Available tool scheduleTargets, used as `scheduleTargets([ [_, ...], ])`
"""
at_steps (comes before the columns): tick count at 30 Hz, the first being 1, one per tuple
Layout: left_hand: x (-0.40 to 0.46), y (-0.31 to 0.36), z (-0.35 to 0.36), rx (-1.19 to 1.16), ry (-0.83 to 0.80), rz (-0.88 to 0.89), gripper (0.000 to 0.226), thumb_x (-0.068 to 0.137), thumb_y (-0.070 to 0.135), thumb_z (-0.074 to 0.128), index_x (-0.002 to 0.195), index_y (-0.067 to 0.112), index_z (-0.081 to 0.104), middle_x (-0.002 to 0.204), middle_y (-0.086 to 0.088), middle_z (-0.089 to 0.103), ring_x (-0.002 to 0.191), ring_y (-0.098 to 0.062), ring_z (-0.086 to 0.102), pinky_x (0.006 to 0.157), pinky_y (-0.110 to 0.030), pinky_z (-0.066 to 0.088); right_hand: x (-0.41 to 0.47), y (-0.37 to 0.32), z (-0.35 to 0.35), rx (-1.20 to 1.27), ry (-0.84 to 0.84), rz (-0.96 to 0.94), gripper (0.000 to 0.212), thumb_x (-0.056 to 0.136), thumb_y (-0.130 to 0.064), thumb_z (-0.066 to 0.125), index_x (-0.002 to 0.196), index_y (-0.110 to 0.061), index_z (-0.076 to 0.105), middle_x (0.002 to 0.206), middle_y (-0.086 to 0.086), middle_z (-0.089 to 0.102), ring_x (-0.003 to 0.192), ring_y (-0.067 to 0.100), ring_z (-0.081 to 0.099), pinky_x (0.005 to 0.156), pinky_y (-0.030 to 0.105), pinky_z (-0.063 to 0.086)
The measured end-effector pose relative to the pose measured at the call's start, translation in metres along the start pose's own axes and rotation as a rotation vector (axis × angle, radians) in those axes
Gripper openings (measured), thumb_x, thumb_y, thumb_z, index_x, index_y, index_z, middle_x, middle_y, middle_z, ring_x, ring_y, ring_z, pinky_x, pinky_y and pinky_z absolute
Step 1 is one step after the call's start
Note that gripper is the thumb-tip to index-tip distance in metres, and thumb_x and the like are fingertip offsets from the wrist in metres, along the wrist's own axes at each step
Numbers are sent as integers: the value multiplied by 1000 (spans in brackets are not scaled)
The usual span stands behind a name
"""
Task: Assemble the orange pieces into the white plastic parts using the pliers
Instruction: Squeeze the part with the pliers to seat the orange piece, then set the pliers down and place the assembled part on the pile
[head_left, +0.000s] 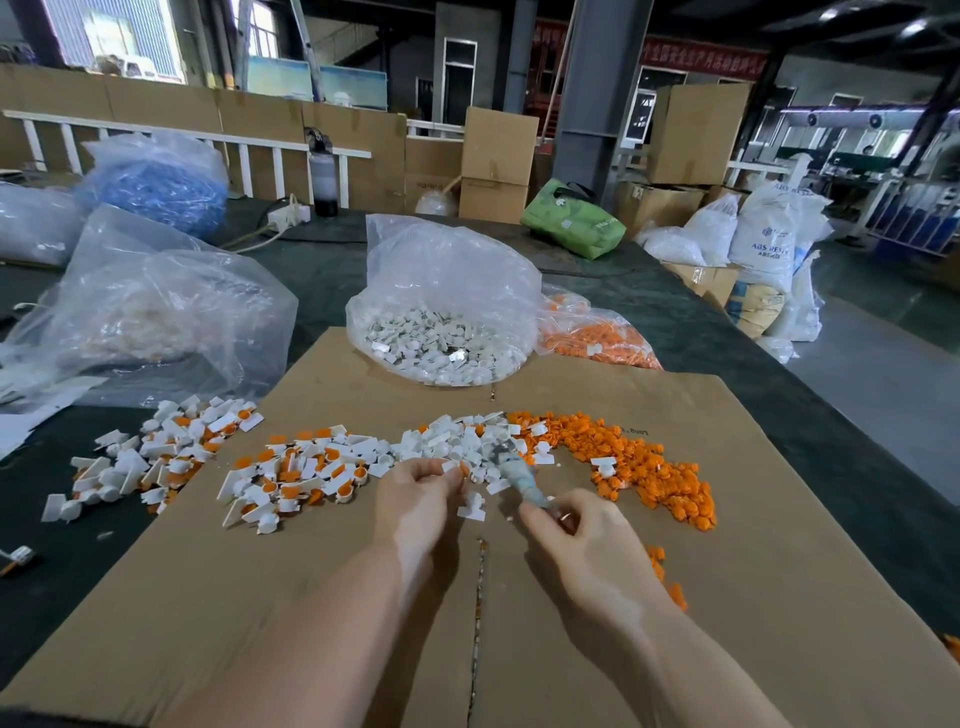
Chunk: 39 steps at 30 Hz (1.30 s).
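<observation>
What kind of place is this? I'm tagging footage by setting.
Probably a factory or workshop floor doing manual assembly: clear bags of white parts and orange pieces on a cardboard-covered bench, stacked cartons, and ABS resin sacks behind.

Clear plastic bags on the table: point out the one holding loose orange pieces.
The small clear plastic bag of orange pieces, right of the big open bag of white plastic parts; the rest show white, blue or pale contents.
</observation>
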<state>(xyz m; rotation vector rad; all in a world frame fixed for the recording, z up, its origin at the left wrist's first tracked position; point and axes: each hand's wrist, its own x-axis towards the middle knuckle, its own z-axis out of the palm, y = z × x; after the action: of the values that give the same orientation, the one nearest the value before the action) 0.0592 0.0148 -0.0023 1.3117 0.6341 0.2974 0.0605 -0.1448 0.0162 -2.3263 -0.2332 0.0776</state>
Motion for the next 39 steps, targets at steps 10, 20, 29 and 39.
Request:
scheduleTargets([
  [10, -8, -13, -6, 438, -177, 231, 20, 94, 22, 56, 109, 25, 69, 103, 14, 60, 102, -7, 54, 84, -16, 35, 23, 43, -6, -746, 249, 41, 54, 89, -64, 36, 119, -21, 49, 120, -1, 48, 113, 18, 45, 93, 28, 36],
  [20, -8, -12, -3, 474, -224, 303, 10, 87, 21, 64, 84, 30, 69, 84, 9, 68, 80, -8, 59, 68, -17, 41, 9, 13, 28, -399, 382, -600, 30, 66, -8, 83, 92, -18, 72, 86, -4, 68, 81, 20, 65, 79, 36, 43],
  [29, -15, -21, -10, 656, -345, 444, 42, 77, 17, 75, 93, 51, 56, 97, 18, 65, 92, 0, 58, 82, -16, 45, 6, 13, 40, -143, 311, -512, 11, 75, -5, 75, 76, -14, 70, 77, -6, 68, 76, 18, 61, 74, 29, 36],
  [39, -15, -25, -8, 710, -269, 549, 35, 79, 14, 73, 93, 43, 59, 91, 26, 61, 88, 6, 56, 74, -2, 39, 3, 15, 39, -101, 304, -526, 16, 74, -1, 74, 84, -14, 71, 83, -5, 66, 80, 15, 60, 74, 34, 49],
])
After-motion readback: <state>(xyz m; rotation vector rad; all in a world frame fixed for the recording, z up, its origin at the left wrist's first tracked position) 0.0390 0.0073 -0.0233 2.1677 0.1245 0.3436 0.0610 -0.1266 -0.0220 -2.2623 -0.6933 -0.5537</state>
